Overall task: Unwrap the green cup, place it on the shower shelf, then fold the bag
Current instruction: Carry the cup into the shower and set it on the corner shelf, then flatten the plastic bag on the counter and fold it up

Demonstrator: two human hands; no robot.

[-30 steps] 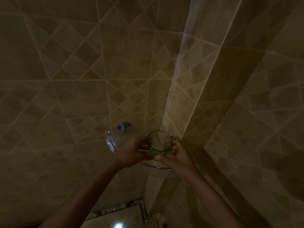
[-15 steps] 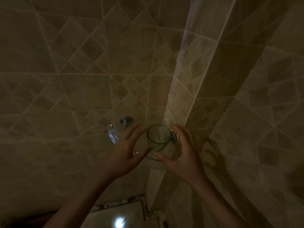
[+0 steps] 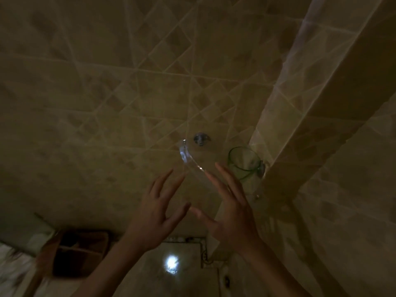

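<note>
The green cup [image 3: 244, 162] is a see-through glass tumbler with a tinted green rim and base, its mouth tipped toward the camera so the round opening shows as an oval. It stands upright on the shower shelf [image 3: 194, 166], a clear curved glass shelf fixed into the tiled corner, and sits just beyond the fingertips of the right hand, up and to that hand's right, close against the corner where the two walls meet. A small metal fitting [image 3: 201, 139] holds the shelf to the wall, well above the left hand's fingertips.

The left hand [image 3: 156, 213] is spread wide, fingers splayed and pointing up toward the shelf's front edge, holding nothing and touching nothing. The right hand [image 3: 231, 213] is likewise wide open and empty, palm turned toward the left hand, its longest finger overlapping the shelf's rim in the picture (whether it touches the glass cannot be told). The thumbs of the two hands nearly meet between them.

Below the wrists lies the shower floor [image 3: 184, 273] with a bright spot of reflected light. Down and to the left of the left forearm sits a dark brown box-like thing [image 3: 81, 254], too blurred to name.
</note>
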